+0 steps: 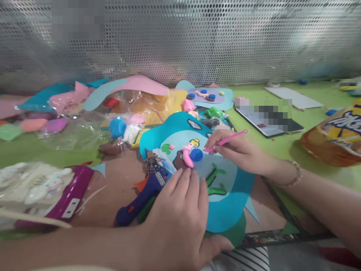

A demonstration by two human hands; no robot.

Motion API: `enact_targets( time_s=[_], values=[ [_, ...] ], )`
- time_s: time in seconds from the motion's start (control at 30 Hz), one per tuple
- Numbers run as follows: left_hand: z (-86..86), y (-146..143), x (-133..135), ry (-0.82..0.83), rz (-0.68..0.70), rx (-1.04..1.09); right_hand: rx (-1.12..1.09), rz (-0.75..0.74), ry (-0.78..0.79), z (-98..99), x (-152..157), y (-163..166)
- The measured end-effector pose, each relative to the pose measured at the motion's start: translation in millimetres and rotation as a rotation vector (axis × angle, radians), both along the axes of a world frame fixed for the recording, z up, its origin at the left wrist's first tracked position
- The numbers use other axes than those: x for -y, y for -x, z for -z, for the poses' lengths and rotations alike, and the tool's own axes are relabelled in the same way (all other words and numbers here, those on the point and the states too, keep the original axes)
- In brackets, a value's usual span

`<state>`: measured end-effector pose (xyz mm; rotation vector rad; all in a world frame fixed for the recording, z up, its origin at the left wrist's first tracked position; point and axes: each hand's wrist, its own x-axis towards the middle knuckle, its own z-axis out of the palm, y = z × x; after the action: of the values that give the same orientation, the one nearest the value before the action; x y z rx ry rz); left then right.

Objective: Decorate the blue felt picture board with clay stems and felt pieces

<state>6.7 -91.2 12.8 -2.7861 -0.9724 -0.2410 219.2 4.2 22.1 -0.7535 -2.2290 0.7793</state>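
Observation:
My right hand (237,148) pinches a thin pink plastic modelling tool (231,139), its tip beside a round blue clay disc (196,154). The disc sits on a light-blue panel within a wavy turquoise paper cutout (225,216). Next to the disc is a small clay figure with yellow hair (194,143) and a curved pink body (187,157). Brown clay (178,161) lies left of it, green clay stems (216,180) to the lower right. My left hand (180,203) rests flat over the cutout, fingers stretched out, fingertips just below the pink body.
A dark-blue hot glue gun (141,201) lies left of the cutout. Farther left are a purple-edged pouch (81,184) and bagged clay lumps (55,125). A phone or tablet (265,119) and a bottle of amber liquid (332,139) stand right. A perforated metal panel (180,41) closes the back.

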Motion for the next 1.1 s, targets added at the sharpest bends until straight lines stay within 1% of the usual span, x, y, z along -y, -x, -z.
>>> enact_targets(
  time_s=[0.1,0.2,0.33,0.53,0.73,0.83,0.9,1.1],
  values=[
    [-2.6,1.6,2.1,-0.100,-0.144,-0.075,0.018,0.007,-0.004,-0.1,-0.8,0.4],
    [-2.1,2.6,0.3,-0.109,-0.196,-0.100,0.021,0.006,-0.001,-0.1,-1.2,0.0],
    [1.8,1.9,-3.4,-0.073,-0.193,-0.096,0.030,0.008,-0.003,-0.8,0.1,-0.2],
    [6.3,-0.7,-3.6,-0.114,-0.149,-0.092,0.060,0.009,-0.024,-1.7,0.4,0.2],
    [6.1,-0.9,0.5,-0.096,-0.180,-0.109,0.060,0.013,-0.015,-1.4,0.1,-0.1],
    [4.8,-0.7,2.8,-0.090,-0.136,-0.106,0.071,0.012,-0.025,-0.9,-0.1,-0.1],
    [4.5,-0.9,2.9,-0.064,-0.105,-0.101,0.073,0.003,-0.035,-0.9,-0.4,0.0],
    [7.0,-1.4,1.9,0.027,-0.087,-0.086,0.089,-0.001,-0.048,-0.2,-1.0,-1.0]
  ],
)
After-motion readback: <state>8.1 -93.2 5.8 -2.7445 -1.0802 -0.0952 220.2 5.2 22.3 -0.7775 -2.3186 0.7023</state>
